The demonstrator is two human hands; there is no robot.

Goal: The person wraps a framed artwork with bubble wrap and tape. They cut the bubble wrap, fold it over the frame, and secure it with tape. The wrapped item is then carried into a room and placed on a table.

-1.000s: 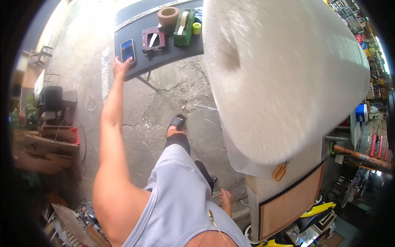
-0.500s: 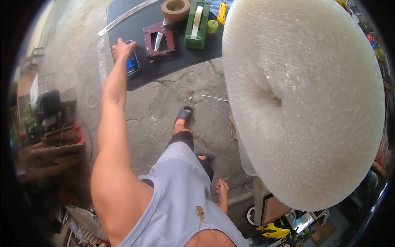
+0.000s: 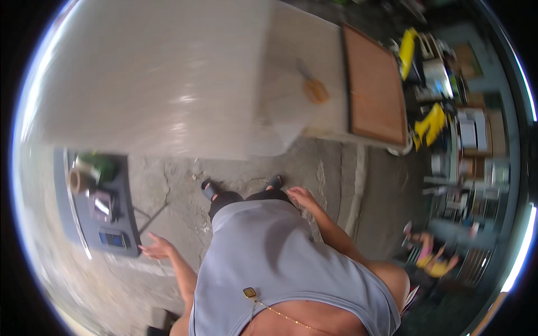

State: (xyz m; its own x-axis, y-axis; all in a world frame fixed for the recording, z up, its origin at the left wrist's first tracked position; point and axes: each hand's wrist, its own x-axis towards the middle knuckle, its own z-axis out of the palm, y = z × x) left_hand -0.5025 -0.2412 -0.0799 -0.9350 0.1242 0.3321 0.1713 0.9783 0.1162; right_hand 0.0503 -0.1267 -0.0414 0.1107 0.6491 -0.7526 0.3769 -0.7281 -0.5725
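My left hand [image 3: 158, 247] is held out with fingers apart, near the edge of a dark table [image 3: 130, 210], and has nothing in it. On that table, close to the hand, lies a phone [image 3: 114, 239] with a lit screen. My right hand [image 3: 301, 196] hangs beside my hip, its fingers loosely stretched and holding nothing. Ahead of me a large roll of bubble wrap [image 3: 145, 78] lies across a pale work table [image 3: 330, 120]. Scissors with orange handles [image 3: 315, 91] rest on that table beside the wrap. Motion blurs the wrap and scissors.
A brown framed panel [image 3: 376, 87] sits at the work table's right end. The dark table also bears a brown tape roll [image 3: 77, 180], a green tape dispenser [image 3: 101, 167] and a metal ruler [image 3: 77, 224]. Another person [image 3: 434, 260] sits far right, near shelves and boxes.
My view has swung to the right, bringing the scissors and work table into sight. My left hand has come off the phone and drawn back from the dark table. The phone stays there.
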